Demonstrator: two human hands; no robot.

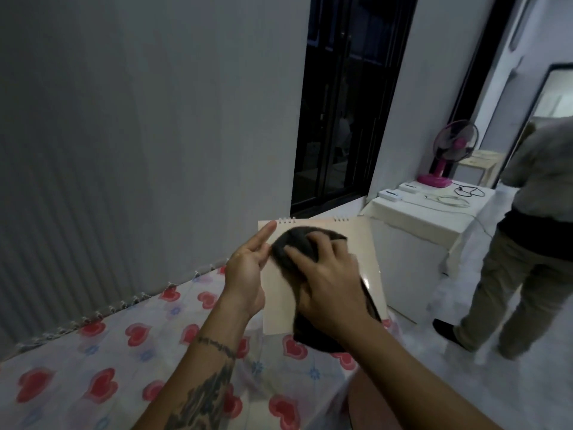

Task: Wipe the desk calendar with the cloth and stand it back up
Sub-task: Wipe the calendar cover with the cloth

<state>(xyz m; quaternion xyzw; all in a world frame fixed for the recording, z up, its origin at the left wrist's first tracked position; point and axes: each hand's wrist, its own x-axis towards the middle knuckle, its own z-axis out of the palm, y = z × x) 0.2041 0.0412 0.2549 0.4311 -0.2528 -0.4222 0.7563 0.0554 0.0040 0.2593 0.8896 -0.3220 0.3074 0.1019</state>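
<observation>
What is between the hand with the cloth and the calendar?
Only the dark cloth itself. The right hand presses it onto the calendar, while the left hand holds the calendar's left edge. Nothing else visible lies between them.

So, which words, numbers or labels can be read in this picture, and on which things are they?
None can be read.
Calendar: the side facing the camera is blank.
Two white boxes on the side table: small dark marks, too blurred to read.
Forearm tattoo: writing too blurred to read.
</observation>
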